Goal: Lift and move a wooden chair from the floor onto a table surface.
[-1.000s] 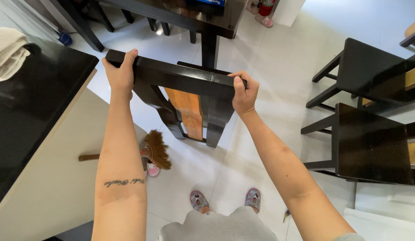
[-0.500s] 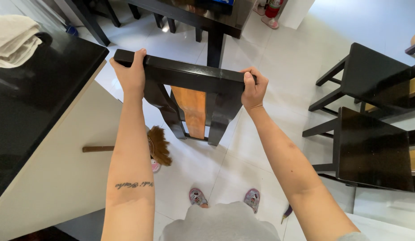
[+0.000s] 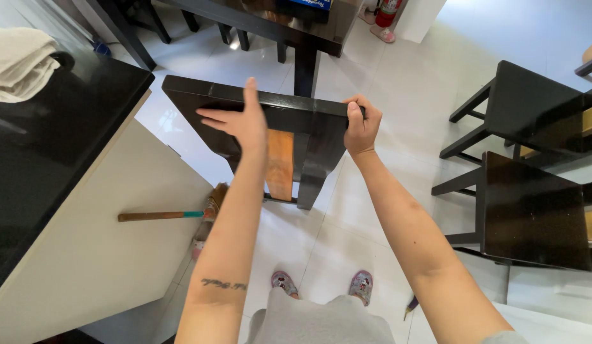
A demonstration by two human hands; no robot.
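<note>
Black chair [image 3: 296, 127], top rail running left-right, right hand [image 3: 361, 127] gripping

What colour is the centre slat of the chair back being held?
Orange-brown wooden centre slat in a black chair frame; head view.

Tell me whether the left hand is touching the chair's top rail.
Cannot tell. In the head view the left hand is open, fingers spread, over the top rail of the chair, not wrapped round it; contact or a gap is not plain. The right hand grips the rail's end.
</note>
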